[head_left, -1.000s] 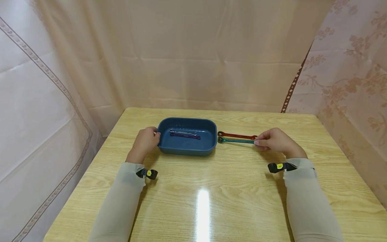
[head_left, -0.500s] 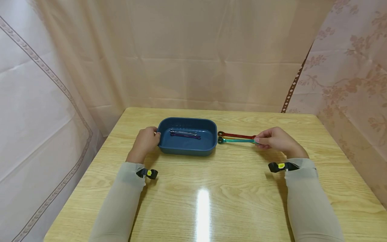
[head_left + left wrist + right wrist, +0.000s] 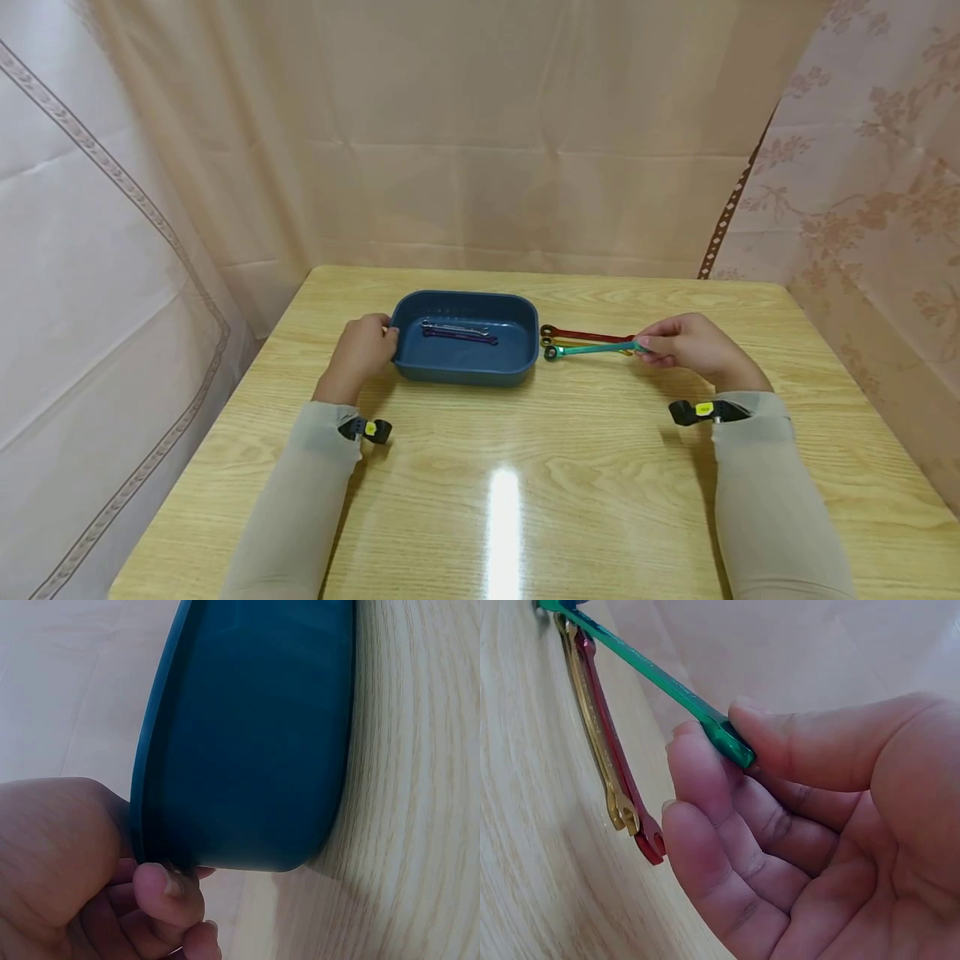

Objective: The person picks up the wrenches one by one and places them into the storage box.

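My left hand [image 3: 360,352] grips the left end of a blue plastic tub [image 3: 467,377], thumb and curled fingers at its rim. Inside the tub lie a silver wrench [image 3: 456,328] and a purple wrench [image 3: 461,336] side by side. To the tub's right, my right hand [image 3: 692,350] pinches the open end of a green wrench [image 3: 652,667] between thumb and fingertips. That wrench slants up toward the hand, its ring end low by the tub's right wall. Under it on the tabletop are a gold wrench [image 3: 598,731] and a red wrench [image 3: 617,754], roughly parallel.
A light wood-grain table [image 3: 600,483] carries everything. Beige curtain cloth [image 3: 510,150] hangs behind it, with white cloth [image 3: 112,275] on the left and flowered cloth [image 3: 885,167] on the right. A light reflection shows near the front middle.
The right hand has raised the green wrench's near end and drawn it slightly right, swinging it away from the gold and red wrenches. The left hand and tub have stayed put.
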A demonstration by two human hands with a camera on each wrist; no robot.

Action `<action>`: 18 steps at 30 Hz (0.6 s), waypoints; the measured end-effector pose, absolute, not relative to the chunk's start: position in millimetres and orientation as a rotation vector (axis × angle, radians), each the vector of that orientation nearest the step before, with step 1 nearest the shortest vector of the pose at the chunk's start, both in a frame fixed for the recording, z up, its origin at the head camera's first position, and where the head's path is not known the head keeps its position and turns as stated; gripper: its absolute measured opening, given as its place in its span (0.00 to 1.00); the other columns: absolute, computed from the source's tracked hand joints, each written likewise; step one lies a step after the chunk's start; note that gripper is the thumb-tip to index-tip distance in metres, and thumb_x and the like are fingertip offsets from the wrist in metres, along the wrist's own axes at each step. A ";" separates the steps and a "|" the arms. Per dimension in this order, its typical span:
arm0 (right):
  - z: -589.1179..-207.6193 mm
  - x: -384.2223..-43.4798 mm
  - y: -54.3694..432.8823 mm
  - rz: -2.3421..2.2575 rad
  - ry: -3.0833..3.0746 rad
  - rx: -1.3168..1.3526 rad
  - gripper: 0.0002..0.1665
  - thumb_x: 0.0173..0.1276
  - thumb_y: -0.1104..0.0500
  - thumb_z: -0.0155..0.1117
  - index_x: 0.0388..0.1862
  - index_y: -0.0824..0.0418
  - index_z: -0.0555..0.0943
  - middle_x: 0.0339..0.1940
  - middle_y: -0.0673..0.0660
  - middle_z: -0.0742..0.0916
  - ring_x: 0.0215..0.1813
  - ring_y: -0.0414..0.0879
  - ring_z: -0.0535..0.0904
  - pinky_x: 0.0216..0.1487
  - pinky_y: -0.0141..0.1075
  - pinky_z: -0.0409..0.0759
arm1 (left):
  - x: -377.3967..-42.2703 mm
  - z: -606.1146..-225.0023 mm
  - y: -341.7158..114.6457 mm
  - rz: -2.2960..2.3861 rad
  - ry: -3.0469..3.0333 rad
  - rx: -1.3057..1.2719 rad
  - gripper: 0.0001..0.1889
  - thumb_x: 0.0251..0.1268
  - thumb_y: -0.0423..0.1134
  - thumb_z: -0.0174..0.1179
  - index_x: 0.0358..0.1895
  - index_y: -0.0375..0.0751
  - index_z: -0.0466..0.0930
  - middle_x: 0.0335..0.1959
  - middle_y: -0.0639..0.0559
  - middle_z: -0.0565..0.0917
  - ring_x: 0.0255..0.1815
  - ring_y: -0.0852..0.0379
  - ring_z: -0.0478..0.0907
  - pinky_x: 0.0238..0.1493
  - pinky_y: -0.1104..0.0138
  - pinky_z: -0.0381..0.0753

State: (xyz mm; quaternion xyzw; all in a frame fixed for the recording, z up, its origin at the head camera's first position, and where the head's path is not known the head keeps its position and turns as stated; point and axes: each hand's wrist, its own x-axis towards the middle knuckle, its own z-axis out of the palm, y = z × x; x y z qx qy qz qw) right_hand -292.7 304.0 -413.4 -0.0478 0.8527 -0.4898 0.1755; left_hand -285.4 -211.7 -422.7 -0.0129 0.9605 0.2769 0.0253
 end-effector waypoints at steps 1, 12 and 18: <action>-412.9 -292.6 304.2 -1.413 2.399 -0.135 0.26 0.78 0.55 0.63 0.62 0.75 0.79 0.48 0.63 0.90 0.47 0.50 0.89 0.52 0.43 0.87 | -285.4 -422.8 -211.9 0.857 2.971 -0.038 0.24 0.83 0.44 0.47 0.70 0.30 0.73 0.57 0.36 0.84 0.43 0.47 0.83 0.38 0.62 0.82; -410.2 -293.8 309.1 -1.701 2.184 -0.075 0.30 0.78 0.54 0.63 0.66 0.76 0.72 0.44 0.54 0.91 0.47 0.44 0.89 0.54 0.40 0.87 | -286.9 -424.4 -211.8 0.868 2.963 -0.048 0.25 0.83 0.44 0.46 0.71 0.30 0.72 0.59 0.36 0.83 0.43 0.47 0.83 0.38 0.62 0.81; -405.3 -291.5 309.4 -1.850 2.080 -0.062 0.20 0.77 0.57 0.65 0.59 0.69 0.79 0.44 0.53 0.92 0.46 0.43 0.90 0.51 0.38 0.87 | -288.1 -426.6 -211.7 0.864 2.976 -0.058 0.24 0.83 0.44 0.47 0.70 0.30 0.73 0.58 0.36 0.84 0.43 0.47 0.83 0.38 0.62 0.81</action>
